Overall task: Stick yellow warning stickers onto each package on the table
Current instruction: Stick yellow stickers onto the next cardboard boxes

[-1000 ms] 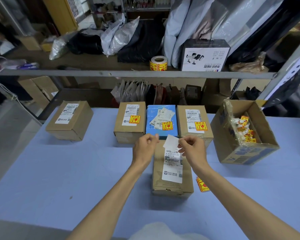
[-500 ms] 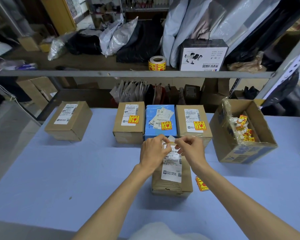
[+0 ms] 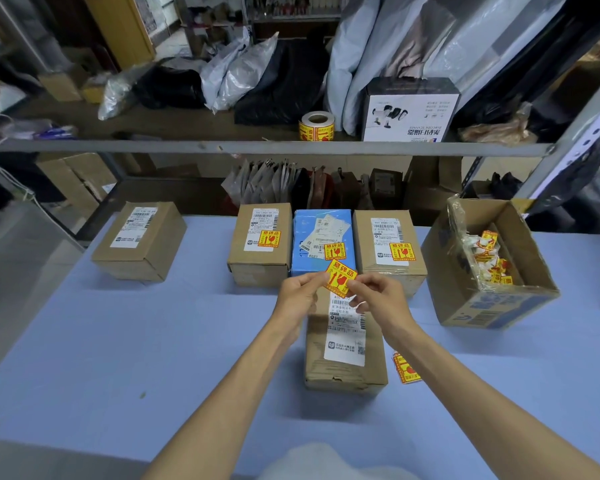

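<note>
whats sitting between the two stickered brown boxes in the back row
The blue package, already stickered, sits between the left brown box and right brown box, head view.

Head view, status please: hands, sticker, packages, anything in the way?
Left hand and right hand pinch yellow sticker, above near package. Near package and far-left package not yet stickered. Nothing blocks the way.

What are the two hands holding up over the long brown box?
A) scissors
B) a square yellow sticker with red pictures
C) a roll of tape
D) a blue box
B: the left hand and the right hand each pinch an edge of the square yellow paper sticker with red print, above the long brown cardboard box.
</note>
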{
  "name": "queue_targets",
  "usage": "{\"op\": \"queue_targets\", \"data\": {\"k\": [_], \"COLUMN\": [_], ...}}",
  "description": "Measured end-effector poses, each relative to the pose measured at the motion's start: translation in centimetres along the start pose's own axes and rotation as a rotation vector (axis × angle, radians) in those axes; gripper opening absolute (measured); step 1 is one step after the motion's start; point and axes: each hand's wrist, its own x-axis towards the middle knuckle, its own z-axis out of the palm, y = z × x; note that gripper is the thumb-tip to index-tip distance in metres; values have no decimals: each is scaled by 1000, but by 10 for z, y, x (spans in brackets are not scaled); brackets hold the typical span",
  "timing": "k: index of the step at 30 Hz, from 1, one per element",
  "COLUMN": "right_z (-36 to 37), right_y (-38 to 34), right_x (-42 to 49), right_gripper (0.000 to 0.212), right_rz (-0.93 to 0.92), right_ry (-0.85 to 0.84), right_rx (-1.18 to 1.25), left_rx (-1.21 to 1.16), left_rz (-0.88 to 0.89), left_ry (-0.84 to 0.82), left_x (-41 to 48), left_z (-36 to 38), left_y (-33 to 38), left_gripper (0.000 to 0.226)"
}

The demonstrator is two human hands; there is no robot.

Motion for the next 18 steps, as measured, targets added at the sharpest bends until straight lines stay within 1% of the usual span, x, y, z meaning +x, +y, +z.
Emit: {"op": "queue_targets", "data": {"k": [3, 5, 7, 8, 9, 11, 14, 18], "right_z": [-2, -1, 1, 0, -1, -6, -10, -14], "right_y": [0, 2, 4, 5, 6, 6, 8, 10], "right_x": [2, 2, 1, 1, 1, 2, 2, 1], "right_gripper": [7, 7, 8, 9, 9, 8, 10, 7], "right_rz": [-19, -37, -41, -39, -38, -39, -25, -43], "right_ry": [61, 55, 48, 54, 56, 9, -100, -122], "right_rx": [-10, -55, -66, -47, -31, -62, -127, -152], "left_rx": [99, 272, 519, 615, 647, 583, 508, 502], "left_rz": [41, 127, 206, 216, 227, 258, 203, 189], "left_ry": [41, 112, 227, 292, 323, 256, 126, 55], "left_x": [-3, -1, 3, 3, 4, 9, 8, 6], "left_z": [0, 0, -3, -4, -7, -10, -7, -7], "left_y": [0, -4, -11, -12, -14, -16, -10, -10], "left_gripper": [18, 24, 27, 27, 26, 27, 27, 14]}}
